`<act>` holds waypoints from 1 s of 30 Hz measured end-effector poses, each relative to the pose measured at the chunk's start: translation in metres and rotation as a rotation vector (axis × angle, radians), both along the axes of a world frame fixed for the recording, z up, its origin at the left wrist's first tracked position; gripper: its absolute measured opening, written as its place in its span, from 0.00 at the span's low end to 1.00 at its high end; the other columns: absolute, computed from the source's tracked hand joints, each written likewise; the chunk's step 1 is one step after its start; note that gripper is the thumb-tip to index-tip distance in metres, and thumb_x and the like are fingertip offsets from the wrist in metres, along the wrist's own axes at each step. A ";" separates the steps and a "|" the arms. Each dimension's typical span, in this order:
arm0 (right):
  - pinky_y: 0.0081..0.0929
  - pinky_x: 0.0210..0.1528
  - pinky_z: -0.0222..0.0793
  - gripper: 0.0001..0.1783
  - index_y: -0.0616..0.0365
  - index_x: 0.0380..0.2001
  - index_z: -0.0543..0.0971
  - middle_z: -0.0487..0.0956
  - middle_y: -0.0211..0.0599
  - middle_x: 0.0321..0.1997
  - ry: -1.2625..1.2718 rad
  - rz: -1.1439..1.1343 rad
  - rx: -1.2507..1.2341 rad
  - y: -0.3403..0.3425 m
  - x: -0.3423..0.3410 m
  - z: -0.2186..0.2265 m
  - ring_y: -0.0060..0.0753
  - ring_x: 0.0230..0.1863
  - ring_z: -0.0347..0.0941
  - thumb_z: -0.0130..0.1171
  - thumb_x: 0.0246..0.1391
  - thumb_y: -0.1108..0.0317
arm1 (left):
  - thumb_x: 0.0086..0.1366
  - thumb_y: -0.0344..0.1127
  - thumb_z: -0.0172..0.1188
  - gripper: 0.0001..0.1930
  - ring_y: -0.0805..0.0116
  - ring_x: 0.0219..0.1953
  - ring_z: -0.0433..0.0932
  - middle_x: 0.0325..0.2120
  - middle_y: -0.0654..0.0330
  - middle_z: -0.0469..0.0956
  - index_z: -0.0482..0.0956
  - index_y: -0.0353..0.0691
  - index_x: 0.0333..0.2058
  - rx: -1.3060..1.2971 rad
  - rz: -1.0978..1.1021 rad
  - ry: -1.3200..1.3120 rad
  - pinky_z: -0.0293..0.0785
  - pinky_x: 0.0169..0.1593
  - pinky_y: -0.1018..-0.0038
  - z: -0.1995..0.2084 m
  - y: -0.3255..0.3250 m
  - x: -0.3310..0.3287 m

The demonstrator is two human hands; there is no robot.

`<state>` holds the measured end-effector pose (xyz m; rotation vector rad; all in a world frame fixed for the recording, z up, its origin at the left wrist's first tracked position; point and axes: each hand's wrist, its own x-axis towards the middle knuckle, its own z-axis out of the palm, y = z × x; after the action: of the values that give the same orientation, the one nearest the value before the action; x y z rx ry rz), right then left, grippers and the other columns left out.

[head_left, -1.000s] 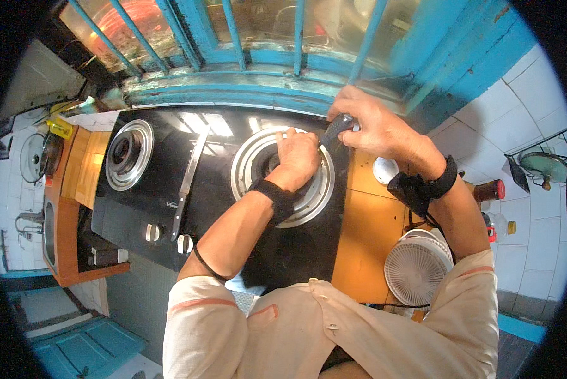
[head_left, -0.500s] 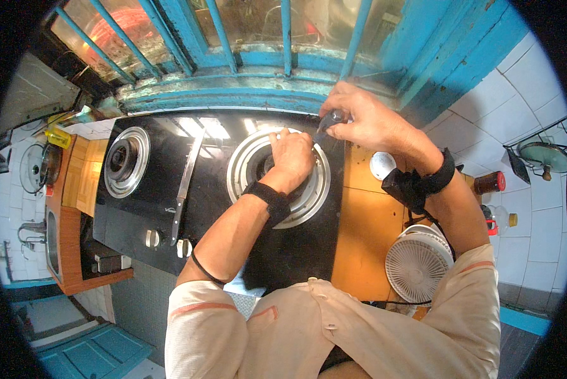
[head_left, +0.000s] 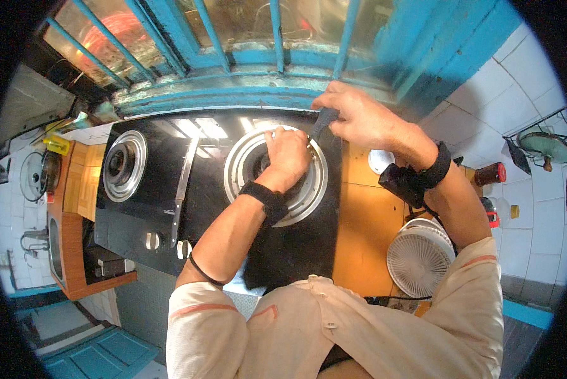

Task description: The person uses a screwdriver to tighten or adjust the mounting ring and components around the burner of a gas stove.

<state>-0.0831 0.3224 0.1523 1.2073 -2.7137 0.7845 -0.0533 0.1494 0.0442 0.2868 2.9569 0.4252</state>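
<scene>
On the black two-burner stove [head_left: 214, 196], my left hand [head_left: 287, 155] lies over the right burner's metal ring [head_left: 235, 194]. Its fingers are bent at the ring's far side; whatever they grip is hidden beneath them. Beside it, past the ring's far right edge, my right hand [head_left: 362, 117] is closed around a dark-handled tool [head_left: 324, 122]. The tool slants down with its lower end close to the left hand's knuckles and the ring; its tip is too small to make out. A long knife [head_left: 185, 174] with a black handle lies between the two burners.
The left burner [head_left: 125, 165] sits beyond the knife, and two knobs [head_left: 152, 240] are at the front. Right of the stove are a small white fan [head_left: 419, 260], a white round lid [head_left: 379, 161] and a red-capped jar [head_left: 489, 174]. A blue barred window [head_left: 277, 38] borders the back.
The dark-handled tool has turned more upright in my right hand, and its lower end has come nearer the ring. My left hand stays on the burner. The view has shifted slightly.
</scene>
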 end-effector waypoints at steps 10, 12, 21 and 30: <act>0.55 0.43 0.75 0.15 0.60 0.45 0.71 0.76 0.54 0.46 0.033 -0.069 0.311 -0.014 0.017 0.011 0.65 0.41 0.78 0.58 0.60 0.63 | 0.56 0.35 0.64 0.07 0.51 0.52 0.76 0.37 0.54 0.86 0.88 0.42 0.32 0.051 0.027 0.030 0.60 0.61 0.49 -0.007 -0.003 -0.001; 0.54 0.42 0.75 0.14 0.61 0.45 0.70 0.74 0.54 0.49 -0.028 0.060 0.187 -0.010 0.014 0.011 0.65 0.40 0.78 0.57 0.60 0.65 | 0.55 0.35 0.65 0.06 0.50 0.51 0.76 0.36 0.54 0.85 0.87 0.43 0.30 0.022 0.008 0.047 0.61 0.60 0.50 -0.011 -0.003 -0.002; 0.52 0.42 0.75 0.12 0.61 0.43 0.71 0.76 0.52 0.44 -0.002 -0.014 0.225 -0.017 0.020 0.014 0.63 0.43 0.77 0.56 0.59 0.67 | 0.58 0.42 0.64 0.14 0.49 0.53 0.75 0.40 0.51 0.83 0.85 0.40 0.40 0.324 -0.179 -0.095 0.61 0.59 0.50 0.003 -0.041 0.002; 0.53 0.42 0.73 0.14 0.58 0.45 0.70 0.73 0.48 0.45 -0.057 0.022 0.141 -0.016 0.018 0.006 0.61 0.44 0.76 0.58 0.56 0.70 | 0.56 0.43 0.66 0.28 0.43 0.56 0.76 0.49 0.41 0.80 0.78 0.34 0.54 0.424 -0.381 -0.217 0.67 0.63 0.55 0.007 -0.064 -0.010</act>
<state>-0.0654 0.3060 0.1580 1.2630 -2.8494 0.6500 -0.0636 0.0858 0.0515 0.7775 2.4957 0.9533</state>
